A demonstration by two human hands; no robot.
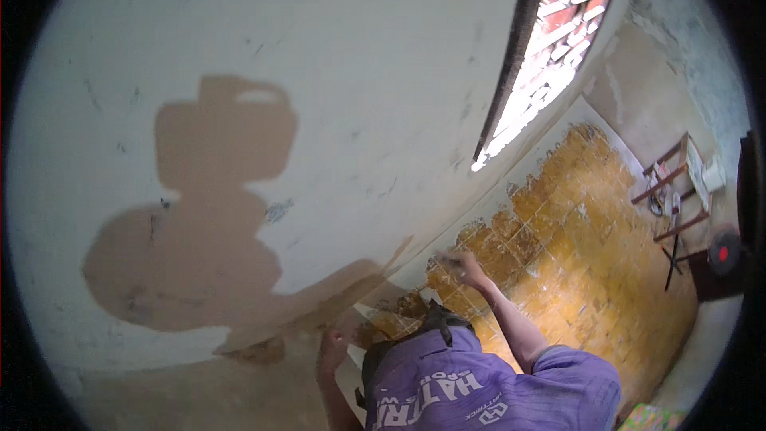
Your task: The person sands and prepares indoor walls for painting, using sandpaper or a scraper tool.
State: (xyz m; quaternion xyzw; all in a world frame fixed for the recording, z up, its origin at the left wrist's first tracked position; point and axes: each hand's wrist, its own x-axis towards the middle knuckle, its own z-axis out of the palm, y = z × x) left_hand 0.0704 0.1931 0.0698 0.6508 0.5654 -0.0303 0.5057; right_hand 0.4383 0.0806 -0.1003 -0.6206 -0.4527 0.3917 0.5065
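In the head view, looking down past a purple shirt (pixel 479 387) to a pale, scuffed wall (pixel 383 96) and a worn yellow tiled floor (pixel 590 239). Right of the lower middle, a right hand (pixel 471 271) stretched forward, apparently closed around a small grey object (pixel 444 256). Lower and farther left, a left hand (pixel 333 343) close to the wall, with fingers seemingly curled; impossible to tell whether holding anything or touching the wall.

Probably held out at arm's length for reach, well ahead of the body; on the left, perhaps kept by the wall for steadiness. Far off in the corner, a wooden stand (pixel 662 182), likely put there to be out of the way.

As for the small grey object: just ahead of the right hand, near the white band (pixel 408 275) between wall and tiles. Dull, slim-seeming, soft-edged from blur; too indistinct for naming, or for judging contact.
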